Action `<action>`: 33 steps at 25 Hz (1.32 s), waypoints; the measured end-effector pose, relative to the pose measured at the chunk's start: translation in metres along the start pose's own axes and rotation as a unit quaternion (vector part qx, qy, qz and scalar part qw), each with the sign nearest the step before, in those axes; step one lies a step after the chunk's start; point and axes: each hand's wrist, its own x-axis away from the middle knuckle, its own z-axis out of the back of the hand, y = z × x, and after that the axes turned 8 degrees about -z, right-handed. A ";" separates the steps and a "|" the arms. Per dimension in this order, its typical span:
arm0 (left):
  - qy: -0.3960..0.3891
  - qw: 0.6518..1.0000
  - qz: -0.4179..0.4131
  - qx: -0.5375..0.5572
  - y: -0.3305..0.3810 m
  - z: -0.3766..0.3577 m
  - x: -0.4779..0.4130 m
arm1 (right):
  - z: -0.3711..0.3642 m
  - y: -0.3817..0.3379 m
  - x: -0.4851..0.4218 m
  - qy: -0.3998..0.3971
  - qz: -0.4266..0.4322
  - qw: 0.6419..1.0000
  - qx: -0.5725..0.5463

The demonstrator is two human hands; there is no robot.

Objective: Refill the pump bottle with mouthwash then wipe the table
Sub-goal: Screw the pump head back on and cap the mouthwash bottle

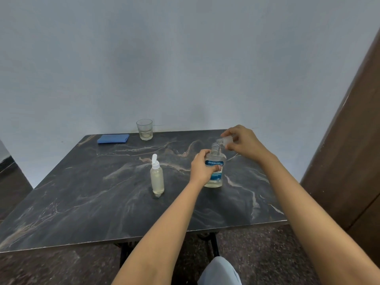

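On table, mouthwash bottle upright, neck up

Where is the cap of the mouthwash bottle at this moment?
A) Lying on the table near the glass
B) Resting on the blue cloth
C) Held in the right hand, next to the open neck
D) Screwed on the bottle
C: the right hand pinches the clear cap just beside the open neck of the mouthwash bottle, which the left hand grips on the table.
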 end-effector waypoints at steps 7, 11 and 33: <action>0.003 1.000 0.010 0.025 0.006 -0.013 0.007 | 0.025 -0.014 -0.011 -0.115 0.059 0.986 0.107; -0.013 0.999 0.017 0.039 0.016 -0.021 0.008 | 0.020 -0.013 -0.021 -0.165 0.087 0.959 0.214; 0.003 0.998 0.038 0.045 0.031 -0.044 0.012 | 0.011 -0.004 -0.035 -0.090 0.079 0.850 0.512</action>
